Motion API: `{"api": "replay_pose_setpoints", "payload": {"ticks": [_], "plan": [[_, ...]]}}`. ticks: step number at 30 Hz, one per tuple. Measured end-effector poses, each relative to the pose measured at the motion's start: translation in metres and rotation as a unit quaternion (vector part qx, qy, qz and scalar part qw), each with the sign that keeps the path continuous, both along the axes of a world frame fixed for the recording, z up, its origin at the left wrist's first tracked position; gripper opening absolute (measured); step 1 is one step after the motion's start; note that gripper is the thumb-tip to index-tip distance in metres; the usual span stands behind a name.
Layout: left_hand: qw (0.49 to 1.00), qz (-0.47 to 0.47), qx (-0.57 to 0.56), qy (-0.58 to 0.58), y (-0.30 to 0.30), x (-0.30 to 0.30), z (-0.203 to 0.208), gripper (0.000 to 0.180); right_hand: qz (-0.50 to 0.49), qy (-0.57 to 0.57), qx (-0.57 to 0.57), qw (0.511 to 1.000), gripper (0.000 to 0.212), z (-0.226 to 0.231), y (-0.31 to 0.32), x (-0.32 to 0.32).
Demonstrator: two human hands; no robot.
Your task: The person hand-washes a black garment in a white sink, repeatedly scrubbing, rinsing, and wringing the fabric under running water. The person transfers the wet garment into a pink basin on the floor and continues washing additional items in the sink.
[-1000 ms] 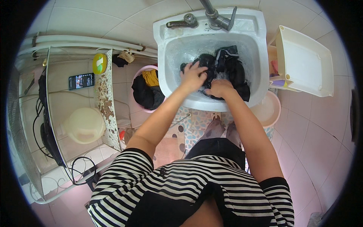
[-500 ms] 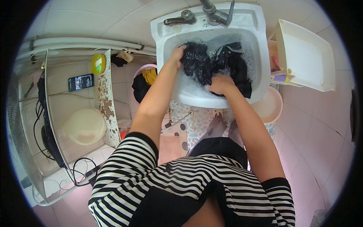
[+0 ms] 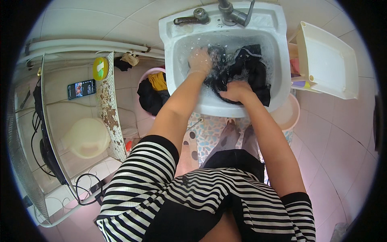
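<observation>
Looks midway to me: dark clothes (image 3: 258, 74) lie in the sink's (image 3: 281, 86) foamy water, other clothes (image 3: 150, 99) sit in a pink basin (image 3: 151, 71). Left hand (image 3: 200, 60) at their edge in the sink, right hand (image 3: 238, 92) atop; grips: can't tell.

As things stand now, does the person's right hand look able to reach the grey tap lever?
Probably yes: the right hand touches the dark clothes, but nothing appears to stand between it and the grey tap lever.
</observation>
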State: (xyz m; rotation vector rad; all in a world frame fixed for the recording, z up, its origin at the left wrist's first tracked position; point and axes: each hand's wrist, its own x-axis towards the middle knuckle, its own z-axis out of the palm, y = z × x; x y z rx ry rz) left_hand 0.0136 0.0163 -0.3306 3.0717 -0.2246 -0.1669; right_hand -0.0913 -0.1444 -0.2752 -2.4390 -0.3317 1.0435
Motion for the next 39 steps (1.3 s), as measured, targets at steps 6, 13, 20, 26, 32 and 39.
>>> {"api": "replay_pose_setpoints", "payload": {"ticks": [6, 13, 20, 26, 32, 39], "plan": [[0.694, 0.352, -0.564, 0.277, 0.033, 0.035, 0.019, 0.036, 0.005, 0.015, -0.002, 1.0, 0.058, 0.008, 0.001, 0.003], [0.978, -0.095, -0.153, 0.101, 0.041, -0.073, 0.064, 0.05, 0.004, 0.011, -0.018, 1.0, 0.059, -0.009, 0.003, 0.004], [1.0, 0.001, 0.007, 0.02, -0.012, -0.052, 0.019, 0.046, -0.007, 0.002, -0.01, 1.0, 0.058, -0.008, 0.001, 0.001], [0.991, 0.055, -0.092, 0.075, 0.001, 0.021, 0.016, 0.041, 0.002, 0.031, -0.018, 0.999, 0.06, 0.009, -0.002, 0.002], [0.699, 0.288, -0.615, 0.226, 0.032, -0.005, 0.075, 0.032, -0.028, 0.022, -0.022, 0.999, 0.061, -0.009, 0.002, 0.004], [0.987, -0.01, -0.143, 0.076, -0.027, -0.089, 0.067, 0.057, -0.035, -0.011, -0.022, 0.999, 0.067, -0.004, 0.009, 0.005]]}}
